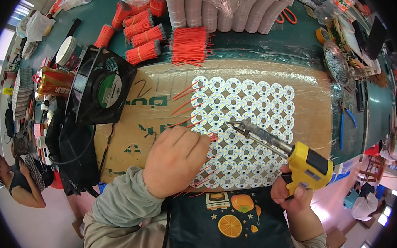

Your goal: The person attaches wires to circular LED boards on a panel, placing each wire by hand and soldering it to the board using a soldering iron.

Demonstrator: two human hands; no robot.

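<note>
A panel of round white LED boards (234,102), set in rows, lies on a brown cardboard sheet (160,85). Red wires (186,91) stick out leftward from boards along its left edge. My left hand (178,159) is closed over that edge, with short red wire ends (213,136) showing at its fingertips. My right hand (294,196) grips a yellow and black soldering gun (311,166) by its handle. The gun's metal tip points up and left, over the middle of the boards, close to my left fingertips. Whether the tip touches a board I cannot tell.
A black fan (103,86) stands left of the boards. Red wire bundles (189,45) and tall stacks of round boards (228,13) line the back. A metal dish (336,61) and blue-handled pliers (346,119) lie at the right. Another person (22,178) sits far left.
</note>
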